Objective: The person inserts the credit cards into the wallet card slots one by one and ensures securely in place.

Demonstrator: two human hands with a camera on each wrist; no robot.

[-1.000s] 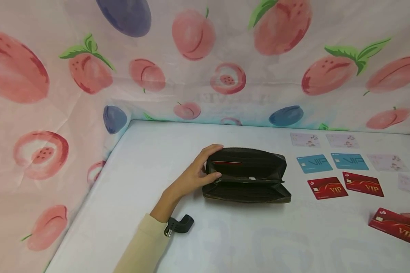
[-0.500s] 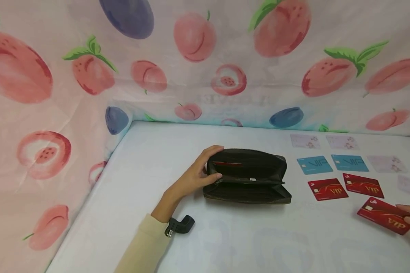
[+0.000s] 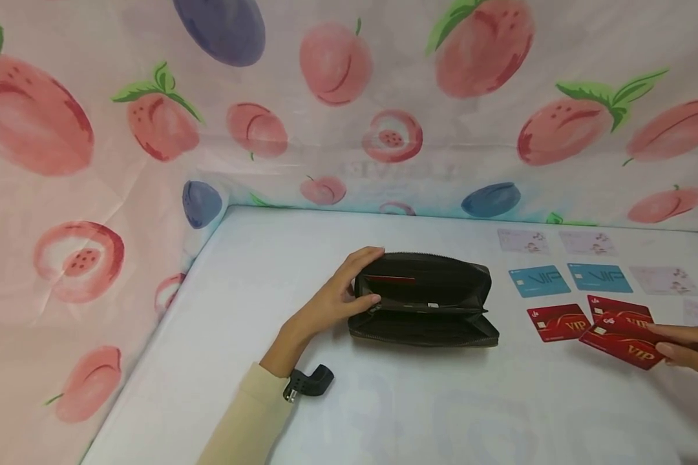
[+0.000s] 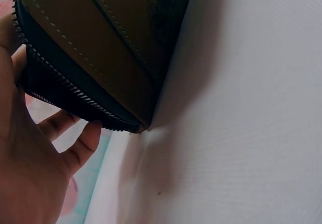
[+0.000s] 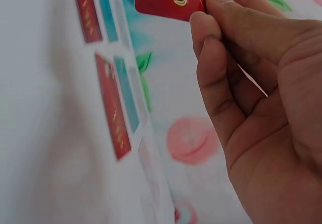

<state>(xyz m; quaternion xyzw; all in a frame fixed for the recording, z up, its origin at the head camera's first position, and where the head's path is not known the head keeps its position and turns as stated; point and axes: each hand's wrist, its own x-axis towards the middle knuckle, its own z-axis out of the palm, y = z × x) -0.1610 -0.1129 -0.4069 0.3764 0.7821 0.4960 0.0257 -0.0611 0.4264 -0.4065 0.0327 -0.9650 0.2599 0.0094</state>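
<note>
A dark zip-around wallet stands unzipped and spread wide on the white table, a thin red edge showing in its rear section. My left hand grips the wallet's left end, thumb on the inner divider and fingers behind; the left wrist view shows its brown outer side and zip teeth. At the right, my right hand pinches a red VIP card by one end between thumb and fingers. That card is raised above the table and partly covers another red VIP card in the head view.
Another red VIP card lies right of the wallet. Behind are two blue VIP cards and several pale pink cards. A fruit-patterned cloth rises at the back and left. A black strap device is on my left wrist.
My right hand has carried the red VIP card leftward and away from me, toward the other red cards. The left hand has kept its grip on the wallet.
</note>
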